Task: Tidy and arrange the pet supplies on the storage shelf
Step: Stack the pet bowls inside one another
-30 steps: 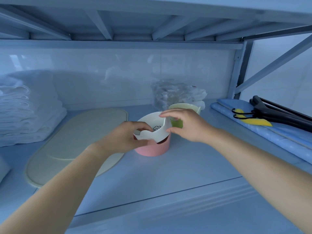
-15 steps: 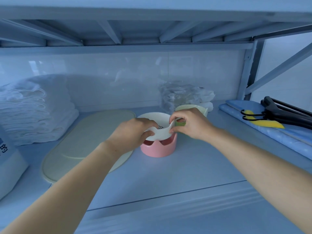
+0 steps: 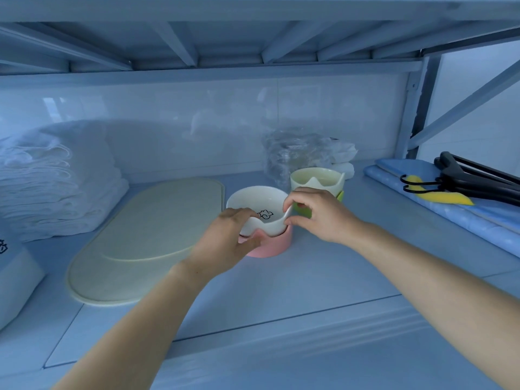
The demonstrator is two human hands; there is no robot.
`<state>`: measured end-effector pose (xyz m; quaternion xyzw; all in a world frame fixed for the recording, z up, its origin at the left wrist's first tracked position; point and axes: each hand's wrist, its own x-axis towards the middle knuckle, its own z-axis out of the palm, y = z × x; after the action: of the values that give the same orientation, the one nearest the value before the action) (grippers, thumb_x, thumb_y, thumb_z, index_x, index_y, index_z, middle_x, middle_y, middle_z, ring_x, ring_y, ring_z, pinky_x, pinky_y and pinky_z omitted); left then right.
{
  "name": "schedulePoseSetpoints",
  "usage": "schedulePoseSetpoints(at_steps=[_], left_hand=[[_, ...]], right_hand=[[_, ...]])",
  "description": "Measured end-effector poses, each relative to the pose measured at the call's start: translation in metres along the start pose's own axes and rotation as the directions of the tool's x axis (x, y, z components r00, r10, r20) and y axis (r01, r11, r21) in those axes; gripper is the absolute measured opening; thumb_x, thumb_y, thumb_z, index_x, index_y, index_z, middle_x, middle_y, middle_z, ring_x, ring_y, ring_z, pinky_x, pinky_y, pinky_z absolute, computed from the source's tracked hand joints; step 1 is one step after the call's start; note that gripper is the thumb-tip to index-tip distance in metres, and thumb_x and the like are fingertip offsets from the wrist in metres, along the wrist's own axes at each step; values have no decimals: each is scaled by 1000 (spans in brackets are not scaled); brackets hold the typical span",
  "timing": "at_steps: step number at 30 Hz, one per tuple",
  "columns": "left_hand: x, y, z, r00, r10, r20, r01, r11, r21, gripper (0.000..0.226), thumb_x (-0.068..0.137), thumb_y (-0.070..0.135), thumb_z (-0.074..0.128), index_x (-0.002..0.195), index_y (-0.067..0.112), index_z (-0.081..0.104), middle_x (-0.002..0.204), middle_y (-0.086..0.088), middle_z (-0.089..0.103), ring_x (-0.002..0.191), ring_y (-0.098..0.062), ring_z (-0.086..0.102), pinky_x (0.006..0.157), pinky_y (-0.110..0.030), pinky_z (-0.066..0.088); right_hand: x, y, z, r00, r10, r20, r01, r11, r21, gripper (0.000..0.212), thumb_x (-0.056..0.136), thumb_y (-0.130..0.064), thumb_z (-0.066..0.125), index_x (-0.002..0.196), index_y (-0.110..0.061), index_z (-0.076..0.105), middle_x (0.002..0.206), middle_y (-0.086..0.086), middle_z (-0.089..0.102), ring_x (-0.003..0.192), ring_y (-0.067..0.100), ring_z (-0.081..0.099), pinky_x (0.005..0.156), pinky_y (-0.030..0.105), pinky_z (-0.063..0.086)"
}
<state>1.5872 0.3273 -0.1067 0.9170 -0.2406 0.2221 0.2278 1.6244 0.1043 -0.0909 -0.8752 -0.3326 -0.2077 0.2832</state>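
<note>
A white pet bowl [image 3: 254, 201] with a small black drawing inside sits in a pink stand [image 3: 274, 246] at the middle of the shelf. My left hand [image 3: 228, 240] grips the bowl's wavy front-left rim and the stand below it. My right hand [image 3: 318, 212] pinches the bowl's right rim between thumb and fingers. Just behind it stands a second, cream bowl [image 3: 315, 177] in a green stand [image 3: 340, 196], partly hidden by my right hand.
A cream oval feeding mat [image 3: 146, 243] lies left of the bowls. Folded white towels [image 3: 56, 181] are stacked at the far left, a white bag [image 3: 14, 277] at the left edge. Crumpled clear plastic [image 3: 292, 153] sits behind. Black hangers [image 3: 478, 181] lie on blue pads [image 3: 450, 209] at right.
The white bowl has settled lower into the pink stand. Both hands stay on its rim. The camera has moved closer and slightly left.
</note>
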Motion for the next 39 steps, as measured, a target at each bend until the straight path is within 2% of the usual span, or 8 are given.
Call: schedulePoseSetpoints(at_steps=[4, 7, 12, 17, 21, 25, 33, 39], left_hand=[[1, 0, -2, 1000, -5, 7, 5, 999, -37, 29, 81, 32, 69, 104, 17, 62, 89, 1, 57, 87, -17, 51, 66, -22, 32], [0, -3, -4, 999, 25, 46, -20, 995, -98, 26, 79, 33, 72, 99, 19, 62, 92, -1, 62, 88, -16, 53, 74, -28, 41], [-2, 6, -3, 993, 91, 69, -78, 981, -177, 35, 70, 46, 70, 97, 25, 62, 93, 8, 65, 91, -11, 54, 78, -28, 44], [-9, 9, -1, 999, 29, -44, -34, 993, -115, 64, 68, 48, 75, 123, 26, 50, 121, 16, 45, 113, -6, 43, 92, -19, 33], [-18, 13, 5, 999, 44, -29, -45, 998, -36, 69, 71, 39, 76, 130, 23, 44, 133, 8, 42, 126, -11, 36, 96, -17, 28], [-18, 18, 12, 998, 23, 51, -25, 998, 55, 59, 75, 32, 74, 124, 14, 46, 132, -1, 46, 139, -24, 19, 107, -27, 23], [-11, 35, 20, 996, 75, 51, -78, 996, 44, 52, 71, 35, 77, 110, 13, 50, 116, 5, 52, 131, -20, 27, 94, -25, 31], [9, 78, 52, 989, 133, 64, -136, 989, 50, 55, 74, 40, 74, 113, 14, 46, 120, 5, 49, 132, -20, 20, 88, -26, 36]], right_hand=[[-2, -6, -5, 999, -6, 33, 6, 1000, 26, 16, 76, -17, 75, 85, -17, 61, 83, -11, 55, 80, 10, 48, 71, 28, 42], [-10, -10, -12, 998, -7, 68, 4, 999, 41, 15, 76, -18, 75, 83, -20, 61, 83, -13, 57, 82, 10, 50, 76, 35, 46], [-30, -11, -21, 999, 39, 2, -39, 992, 116, 17, 73, -20, 78, 85, -23, 67, 86, -16, 62, 86, 5, 57, 81, 34, 47], [-47, -10, -10, 993, 108, -50, -102, 989, 109, 51, 70, -27, 80, 117, -26, 60, 122, -13, 52, 114, -1, 48, 93, 14, 40], [-57, -7, -1, 991, 130, -28, -130, 991, 2, 77, 66, -33, 82, 133, -33, 43, 128, -24, 39, 119, -12, 33, 94, -1, 24], [-58, -9, 2, 992, 113, -50, -115, 992, -43, 75, 66, -32, 82, 131, -30, 45, 124, -21, 40, 117, -10, 33, 95, -3, 19], [-74, -1, -21, 995, 79, -57, -83, 994, -67, 64, 63, -37, 82, 120, -32, 53, 117, -15, 49, 116, -2, 38, 96, 2, 23], [-103, 25, -61, 988, 133, -73, -138, 988, -64, 57, 58, -44, 83, 106, -29, 57, 111, -12, 53, 111, 6, 46, 91, 19, 39]])
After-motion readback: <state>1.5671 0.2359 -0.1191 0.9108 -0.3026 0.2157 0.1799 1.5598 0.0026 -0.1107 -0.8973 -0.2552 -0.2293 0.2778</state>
